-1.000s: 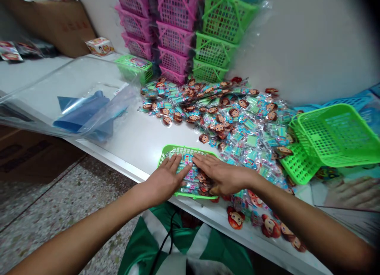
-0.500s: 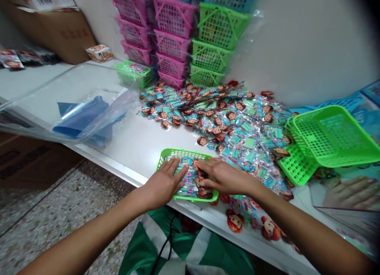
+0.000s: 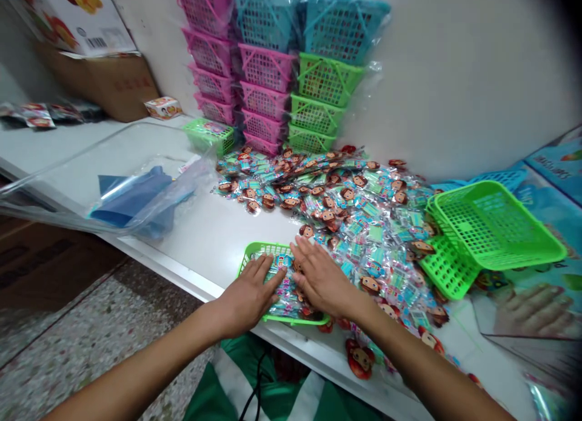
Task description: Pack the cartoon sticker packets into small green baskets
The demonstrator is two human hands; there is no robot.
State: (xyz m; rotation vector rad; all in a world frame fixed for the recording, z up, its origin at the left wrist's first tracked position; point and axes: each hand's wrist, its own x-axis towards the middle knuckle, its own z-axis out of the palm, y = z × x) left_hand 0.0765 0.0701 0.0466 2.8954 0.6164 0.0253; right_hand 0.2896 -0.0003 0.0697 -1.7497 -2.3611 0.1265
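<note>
A green plastic basket [image 3: 291, 319] sits at the table's front edge, filled with clear-wrapped doll-shaped packets [image 3: 285, 296]. My left hand [image 3: 250, 296] lies over the basket's left side, its fingers stretched out on the packets. My right hand [image 3: 321, 275] rests across the right side with fingers extended, covering part of the contents and the far right rim. Neither hand grips anything that I can see. A big pile of similar packets [image 3: 359, 215] spreads just behind and to the right of the basket.
Stacked pink baskets [image 3: 268, 96], blue baskets [image 3: 345, 30] and green baskets [image 3: 330, 78] stand against the wall. Empty green baskets [image 3: 495, 227] lie at the right. A clear plastic bag with blue sheets [image 3: 136, 196] is at the left, near a cardboard box [image 3: 109, 84].
My right hand has flattened, its fingers lifting from a curled pose to lie extended over the packets. My left hand stays in the basket. The whole view has tilted upward slightly.
</note>
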